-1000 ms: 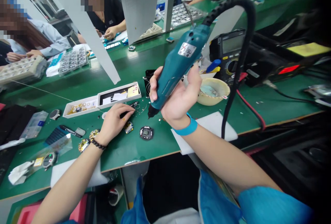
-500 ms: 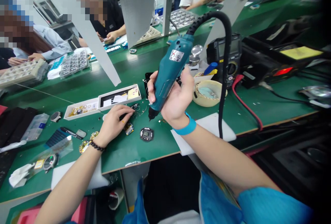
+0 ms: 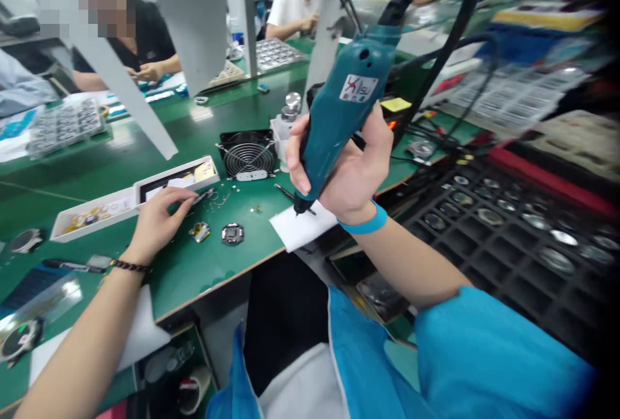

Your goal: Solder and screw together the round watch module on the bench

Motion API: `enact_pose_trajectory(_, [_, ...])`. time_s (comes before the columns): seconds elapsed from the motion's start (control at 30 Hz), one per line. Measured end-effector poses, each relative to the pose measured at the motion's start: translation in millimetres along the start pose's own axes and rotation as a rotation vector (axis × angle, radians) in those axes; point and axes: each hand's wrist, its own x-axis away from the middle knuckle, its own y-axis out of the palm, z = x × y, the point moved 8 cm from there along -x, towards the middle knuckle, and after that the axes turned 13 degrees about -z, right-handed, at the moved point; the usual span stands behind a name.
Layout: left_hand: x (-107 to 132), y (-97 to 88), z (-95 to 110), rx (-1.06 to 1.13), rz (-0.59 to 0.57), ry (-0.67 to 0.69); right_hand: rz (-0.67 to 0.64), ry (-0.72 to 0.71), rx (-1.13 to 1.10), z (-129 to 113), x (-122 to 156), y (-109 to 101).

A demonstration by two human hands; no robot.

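My right hand (image 3: 346, 173) is wrapped round a teal electric screwdriver (image 3: 339, 109), held tilted above the green bench with its bit tip over a white foam pad (image 3: 298, 226). A black cable runs up from the tool's top. My left hand (image 3: 157, 219) rests on the bench with its fingers pinched on a small dark part at the fingertips, beside a white parts box (image 3: 130, 196). A small gold-coloured part (image 3: 199, 232) and a round dark watch module (image 3: 232, 234) lie just right of that hand.
A small black fan (image 3: 248, 153) and a white bottle (image 3: 289, 115) stand behind the work spot. To the right, below bench level, is a black tray of round watch parts (image 3: 508, 232). Other people work across the bench, with grey part trays (image 3: 62, 123). A pen (image 3: 72, 266) lies at left.
The view has swung to the right, bringing the black tray into sight. My right hand and screwdriver moved right, from above the watch module to over the foam pad. The left hand stayed put.
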Motion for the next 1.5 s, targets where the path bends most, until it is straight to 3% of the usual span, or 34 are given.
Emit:
enact_pose_trajectory(0.2, [0, 7.6, -1, -0.029, -0.093, -0.028, 0.234, 0.078, 0.150, -46, 74, -41])
enact_pose_trajectory(0.47, [-2, 1.6, -1, -0.176, -0.063, -0.089, 0.410, -0.033, 0.209, -94, 157, -85])
enact_pose_trajectory(0.57, [-5, -5.3, 6, -0.228, -0.028, -0.090, 0.431, -0.082, 0.214, -112, 182, -99])
enact_pose_trajectory(0.73, [-5, -5.1, 12, -0.203, -0.101, -0.200, 0.490, -0.175, 0.223, -134, 217, -125])
enact_pose_trajectory(0.9, [6, -1.6, 40, -0.141, -0.156, -0.218, 0.585, -0.253, 0.162, -138, 242, -151])
enact_pose_trajectory(1.07, [19, 21.4, 70, -0.124, -0.301, -0.109, 0.651, -0.263, 0.179, -130, 246, -165])
enact_pose_trajectory(1.23, [30, 44.3, 82, -0.169, -0.361, -0.043, 0.612, -0.295, 0.150, -121, 221, -165])
enact_pose_trajectory(1.37, [40, 55.0, 81, -0.155, -0.319, -0.125, 0.539, -0.254, 0.104, -101, 185, -152])
enact_pose_trajectory(1.5, [51, 61.6, 86, -0.148, -0.181, -0.178, 0.382, -0.226, 0.023, -73, 135, -129])
